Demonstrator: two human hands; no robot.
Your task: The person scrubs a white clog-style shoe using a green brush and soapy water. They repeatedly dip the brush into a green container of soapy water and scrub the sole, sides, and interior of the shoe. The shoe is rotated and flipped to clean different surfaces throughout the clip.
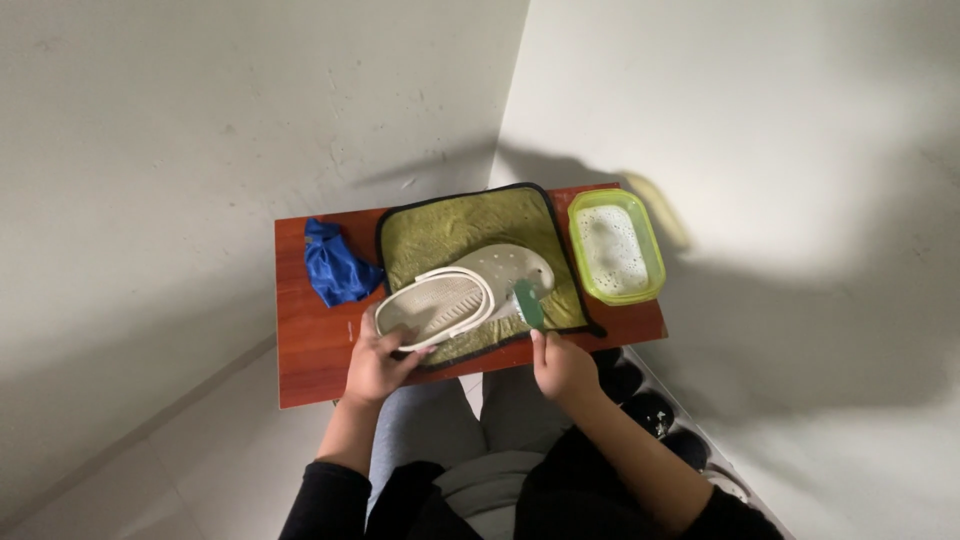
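Observation:
A cream-white clog shoe (470, 292) lies on a green cloth mat (450, 232) with a black edge, spread over a small reddish wooden table (305, 345). My left hand (378, 362) grips the heel end of the shoe at the mat's near left corner. In my right hand (562, 365) is a green-handled brush (527, 302), whose bristle end touches the shoe's side near the toe.
A crumpled blue cloth (336, 266) lies on the table left of the mat. To the right of the mat stands a rectangular green-rimmed container (613, 247) of foamy water. Dark shoes (650, 408) sit on the floor by the wall at my right. The table stands in a corner.

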